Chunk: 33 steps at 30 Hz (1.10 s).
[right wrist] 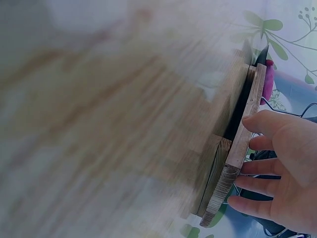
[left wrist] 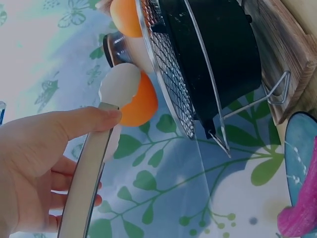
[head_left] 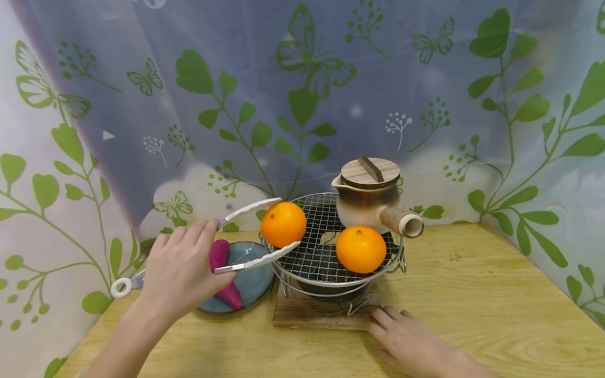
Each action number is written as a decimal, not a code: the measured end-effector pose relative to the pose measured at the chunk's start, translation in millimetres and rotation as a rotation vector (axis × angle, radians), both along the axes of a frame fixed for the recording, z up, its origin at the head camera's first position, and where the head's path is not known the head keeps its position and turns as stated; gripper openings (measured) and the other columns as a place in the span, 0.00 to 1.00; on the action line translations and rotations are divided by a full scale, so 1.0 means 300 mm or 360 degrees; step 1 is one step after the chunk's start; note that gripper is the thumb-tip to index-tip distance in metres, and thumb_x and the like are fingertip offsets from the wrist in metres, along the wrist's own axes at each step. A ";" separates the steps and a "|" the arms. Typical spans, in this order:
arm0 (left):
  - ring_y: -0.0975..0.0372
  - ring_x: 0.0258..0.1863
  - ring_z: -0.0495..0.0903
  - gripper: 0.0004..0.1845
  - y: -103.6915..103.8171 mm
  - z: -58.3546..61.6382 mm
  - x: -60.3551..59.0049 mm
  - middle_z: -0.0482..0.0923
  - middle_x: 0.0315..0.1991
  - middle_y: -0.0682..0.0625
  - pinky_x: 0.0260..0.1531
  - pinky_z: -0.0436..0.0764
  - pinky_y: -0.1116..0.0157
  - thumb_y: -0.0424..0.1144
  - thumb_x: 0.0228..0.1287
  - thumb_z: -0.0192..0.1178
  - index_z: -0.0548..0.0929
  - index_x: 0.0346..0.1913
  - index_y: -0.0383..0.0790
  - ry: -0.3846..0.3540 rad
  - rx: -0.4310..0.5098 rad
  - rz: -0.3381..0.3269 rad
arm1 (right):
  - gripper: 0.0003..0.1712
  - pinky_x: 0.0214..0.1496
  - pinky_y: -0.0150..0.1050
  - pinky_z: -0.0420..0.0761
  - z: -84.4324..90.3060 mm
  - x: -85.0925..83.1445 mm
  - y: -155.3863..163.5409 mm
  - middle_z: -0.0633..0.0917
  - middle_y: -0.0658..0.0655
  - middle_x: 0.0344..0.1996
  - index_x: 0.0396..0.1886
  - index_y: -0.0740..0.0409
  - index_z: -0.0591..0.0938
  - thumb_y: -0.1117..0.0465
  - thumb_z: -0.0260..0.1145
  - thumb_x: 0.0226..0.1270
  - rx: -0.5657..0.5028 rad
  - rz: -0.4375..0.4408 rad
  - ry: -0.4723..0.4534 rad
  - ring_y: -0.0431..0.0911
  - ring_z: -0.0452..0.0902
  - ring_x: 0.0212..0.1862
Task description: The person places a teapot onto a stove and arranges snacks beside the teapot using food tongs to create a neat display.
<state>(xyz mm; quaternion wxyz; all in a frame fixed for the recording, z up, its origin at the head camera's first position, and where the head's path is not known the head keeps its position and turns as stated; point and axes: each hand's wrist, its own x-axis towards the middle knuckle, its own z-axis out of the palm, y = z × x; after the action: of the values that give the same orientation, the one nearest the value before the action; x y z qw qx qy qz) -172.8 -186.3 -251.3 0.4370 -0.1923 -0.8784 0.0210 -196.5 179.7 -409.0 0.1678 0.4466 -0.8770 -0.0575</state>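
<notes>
My left hand [head_left: 181, 265] grips a pair of tongs [left wrist: 84, 178], metal with white scalloped tips. Between those tips sits an orange [head_left: 283, 224], over the left rim of a round wire grill rack [head_left: 316, 210]. The thumb lies along one arm of the tongs in the left wrist view, with fingers around the other side. A second orange [head_left: 361, 250] rests at the rack's front right. My right hand [head_left: 408, 338] lies low on the table, its fingertips at the right front corner of the wooden board [right wrist: 237, 148] under the stove; its fingers are loosely extended.
Behind the second orange, a clay pot [head_left: 368, 197] with a wooden lid stands on the rack, its handle [head_left: 402, 221] pointing front right. A grey-blue plate [head_left: 257, 281] with a purple-pink sweet potato [head_left: 230, 294] sits left of the stove. A patterned curtain [head_left: 302, 105] hangs behind.
</notes>
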 end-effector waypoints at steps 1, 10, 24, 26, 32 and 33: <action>0.48 0.36 0.77 0.38 0.003 0.001 0.003 0.79 0.41 0.42 0.29 0.72 0.53 0.48 0.27 0.72 0.77 0.47 0.31 -0.0012 0.0006 -0.0010 | 0.25 0.38 0.47 0.78 0.000 -0.001 0.000 0.75 0.56 0.45 0.48 0.54 0.77 0.50 0.70 0.50 -0.0001 -0.0002 -0.0004 0.52 0.74 0.45; 0.51 0.38 0.76 0.40 0.011 0.004 0.017 0.78 0.42 0.43 0.31 0.72 0.54 0.49 0.27 0.72 0.77 0.49 0.32 -0.0081 -0.0015 -0.0098 | 0.26 0.38 0.47 0.78 0.000 -0.003 0.002 0.75 0.56 0.46 0.49 0.54 0.77 0.50 0.70 0.50 0.0005 0.0007 -0.0002 0.53 0.74 0.46; 0.50 0.39 0.76 0.41 0.011 0.010 0.023 0.78 0.43 0.44 0.36 0.71 0.55 0.52 0.27 0.73 0.77 0.51 0.34 -0.0246 -0.0052 -0.0140 | 0.27 0.38 0.46 0.79 -0.007 0.001 0.000 0.75 0.56 0.45 0.49 0.54 0.77 0.51 0.71 0.48 -0.0042 0.0029 0.0047 0.52 0.74 0.45; 0.50 0.40 0.76 0.42 0.013 0.011 0.026 0.78 0.44 0.44 0.38 0.72 0.55 0.52 0.27 0.73 0.77 0.51 0.33 -0.0278 -0.0059 -0.0144 | 0.27 0.38 0.46 0.79 -0.008 0.001 0.000 0.75 0.56 0.45 0.49 0.54 0.76 0.51 0.71 0.49 -0.0044 0.0031 0.0052 0.52 0.74 0.45; 0.50 0.42 0.77 0.43 0.016 0.025 0.033 0.79 0.46 0.44 0.41 0.72 0.53 0.53 0.28 0.73 0.76 0.53 0.34 -0.0348 -0.0088 -0.0132 | 0.28 0.37 0.45 0.78 -0.010 -0.003 0.004 0.75 0.56 0.45 0.50 0.54 0.76 0.51 0.72 0.48 -0.0047 0.0038 0.0046 0.51 0.74 0.45; 0.50 0.43 0.77 0.43 0.017 0.027 0.034 0.79 0.46 0.44 0.41 0.72 0.52 0.53 0.28 0.73 0.76 0.53 0.34 -0.0354 -0.0095 -0.0130 | 0.28 0.37 0.45 0.78 -0.010 -0.003 0.004 0.75 0.56 0.46 0.50 0.54 0.76 0.51 0.72 0.48 -0.0047 0.0038 0.0044 0.51 0.74 0.45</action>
<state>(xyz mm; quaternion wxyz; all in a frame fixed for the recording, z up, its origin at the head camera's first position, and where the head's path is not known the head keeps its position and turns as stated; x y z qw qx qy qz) -162.6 -181.3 -243.3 0.3315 -0.2418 -0.9119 0.0078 -197.5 181.0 -412.0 0.1872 0.4536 -0.8699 -0.0489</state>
